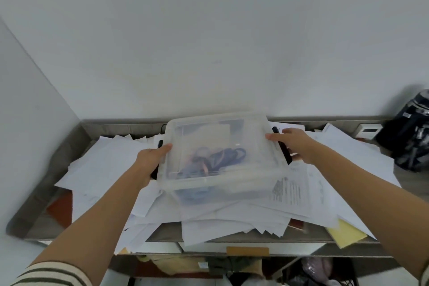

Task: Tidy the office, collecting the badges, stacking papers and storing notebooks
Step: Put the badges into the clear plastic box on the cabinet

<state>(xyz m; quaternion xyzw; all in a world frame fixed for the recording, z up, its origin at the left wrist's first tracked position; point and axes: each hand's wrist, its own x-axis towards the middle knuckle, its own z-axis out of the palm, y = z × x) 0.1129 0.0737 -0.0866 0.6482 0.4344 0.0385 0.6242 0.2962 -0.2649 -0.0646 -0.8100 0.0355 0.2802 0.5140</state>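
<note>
Two hands are gripping a clear box (220, 153) by its sides, both arms reaching straight forward. The left hand (151, 161) is curling round the left side with its thumb on top, and the right hand (294, 146) is clasping the right side the same way. Badges (218, 160) on blue lanyards are lying inside the box, which is sitting over the papers (111, 160) heaped on the desk (162, 234). One printed sheet (290, 190) is showing text too blurred to read
</note>
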